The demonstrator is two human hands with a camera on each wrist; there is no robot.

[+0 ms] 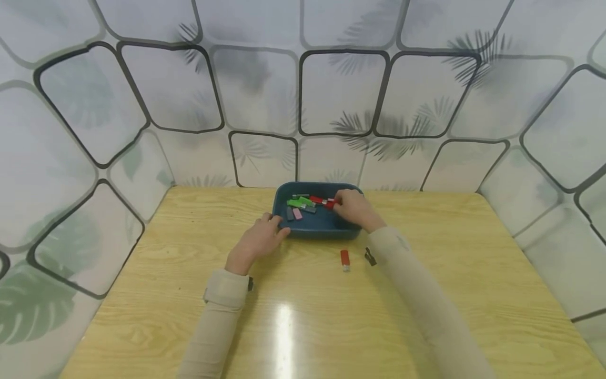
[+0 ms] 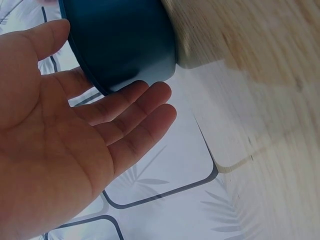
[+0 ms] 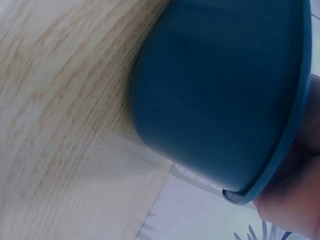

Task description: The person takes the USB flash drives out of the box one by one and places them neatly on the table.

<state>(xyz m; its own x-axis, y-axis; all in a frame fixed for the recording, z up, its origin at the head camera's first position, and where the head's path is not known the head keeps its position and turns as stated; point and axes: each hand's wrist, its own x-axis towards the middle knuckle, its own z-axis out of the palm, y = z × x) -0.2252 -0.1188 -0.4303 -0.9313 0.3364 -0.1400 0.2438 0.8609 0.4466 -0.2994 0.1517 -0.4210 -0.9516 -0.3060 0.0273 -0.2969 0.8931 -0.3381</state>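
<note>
A dark blue plastic bin (image 1: 322,234) stands near the back of the table, with several USB flash drives inside. My left hand (image 1: 260,239) rests at its front left corner, the relaxed fingers touching the rim and outer wall, as the left wrist view shows. Reaching over the right side, my right hand (image 1: 356,208) pinches a red USB flash drive (image 1: 330,205) inside the bin. Another red drive (image 1: 315,200) lies just left of it. Green drives (image 1: 297,202), a pink one (image 1: 297,213) and grey ones (image 1: 290,213) sit on the left. In the right wrist view, the bin wall (image 3: 220,95) hides most of that hand.
In front of the bin, a red USB flash drive (image 1: 344,258) and a black one (image 1: 370,257) lie on the wooden table (image 1: 189,263). The black one is close to my right sleeve. A patterned wall covering (image 1: 262,158) rises right behind the bin.
</note>
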